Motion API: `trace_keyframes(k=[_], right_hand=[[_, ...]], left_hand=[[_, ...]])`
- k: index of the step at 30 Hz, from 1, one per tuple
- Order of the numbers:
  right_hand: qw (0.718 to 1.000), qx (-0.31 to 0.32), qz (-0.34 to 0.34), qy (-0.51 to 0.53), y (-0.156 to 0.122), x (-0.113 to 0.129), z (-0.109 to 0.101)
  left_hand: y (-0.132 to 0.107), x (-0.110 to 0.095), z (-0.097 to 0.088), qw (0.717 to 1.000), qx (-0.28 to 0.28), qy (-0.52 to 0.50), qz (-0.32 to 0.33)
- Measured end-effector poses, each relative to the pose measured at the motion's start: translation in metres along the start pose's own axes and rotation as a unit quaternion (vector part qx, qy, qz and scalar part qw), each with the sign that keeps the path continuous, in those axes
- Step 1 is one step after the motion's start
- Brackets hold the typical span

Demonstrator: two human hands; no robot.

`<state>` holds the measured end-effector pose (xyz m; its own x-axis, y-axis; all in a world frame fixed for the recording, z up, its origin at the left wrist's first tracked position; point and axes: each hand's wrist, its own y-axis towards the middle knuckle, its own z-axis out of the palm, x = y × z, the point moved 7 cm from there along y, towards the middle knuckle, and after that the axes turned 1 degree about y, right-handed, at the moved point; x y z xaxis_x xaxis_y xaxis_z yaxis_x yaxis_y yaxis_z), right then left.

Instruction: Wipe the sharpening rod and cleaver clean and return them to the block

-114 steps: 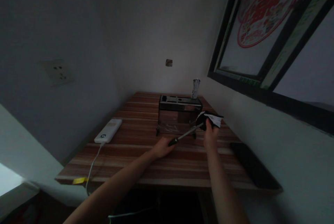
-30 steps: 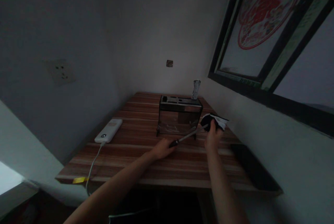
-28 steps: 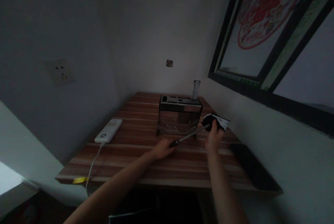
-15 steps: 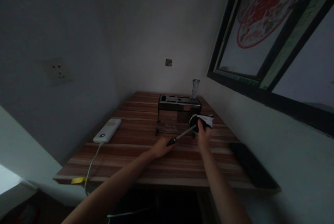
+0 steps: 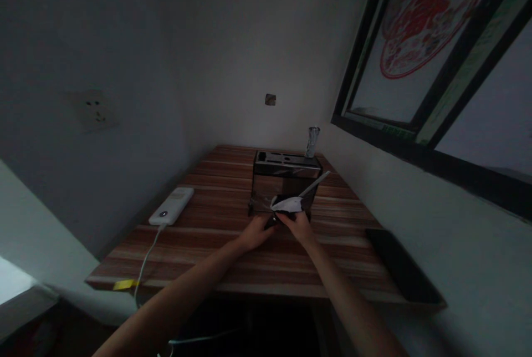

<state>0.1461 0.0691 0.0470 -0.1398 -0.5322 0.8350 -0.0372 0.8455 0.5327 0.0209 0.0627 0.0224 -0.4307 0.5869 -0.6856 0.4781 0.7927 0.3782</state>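
My left hand point(image 5: 257, 231) is closed round the black handle of what looks like a sharpening steel point(image 5: 316, 182). Its thin grey rod points up and to the right. Close beside it, my right hand point(image 5: 300, 225) grips a black-and-white cloth point(image 5: 288, 204) wrapped about the rod near the handle. The cloth hides the lower part of the rod. Just behind both hands stands a knife holder point(image 5: 286, 166) with a slotted dark top and see-through sides. The cloth and rod cover part of its front.
On the wooden table point(image 5: 216, 190), a white device point(image 5: 172, 206) with a cable point(image 5: 147, 257) lies left. A black phone-like slab point(image 5: 403, 265) rests at the right edge. A clear patterned glass point(image 5: 311, 142) stands behind the holder. Walls close in the left, back and right sides.
My right hand has slid the cloth down the rod, leftward, from its far end to near the handle. The rod's tip now shows. My left hand has hardly moved.
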Motion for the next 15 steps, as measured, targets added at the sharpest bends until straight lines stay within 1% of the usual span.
trace_keyframes(k=[4,9,15], right_hand=[[1.000,0.004,0.013,0.013,-0.0016,-0.0057,0.0038],[1.000,0.006,0.009,0.023,-0.0014,-0.0004,0.0051],[1.000,0.015,0.012,0.016,-0.0022,0.0004,0.0055]], left_hand=[[0.0004,-0.0011,-0.0018,1.000,-0.006,-0.007,0.001],[0.0004,-0.0032,-0.0031,1.000,-0.014,-0.014,0.010],[0.0000,-0.0015,-0.0020,1.000,-0.007,-0.010,-0.002]])
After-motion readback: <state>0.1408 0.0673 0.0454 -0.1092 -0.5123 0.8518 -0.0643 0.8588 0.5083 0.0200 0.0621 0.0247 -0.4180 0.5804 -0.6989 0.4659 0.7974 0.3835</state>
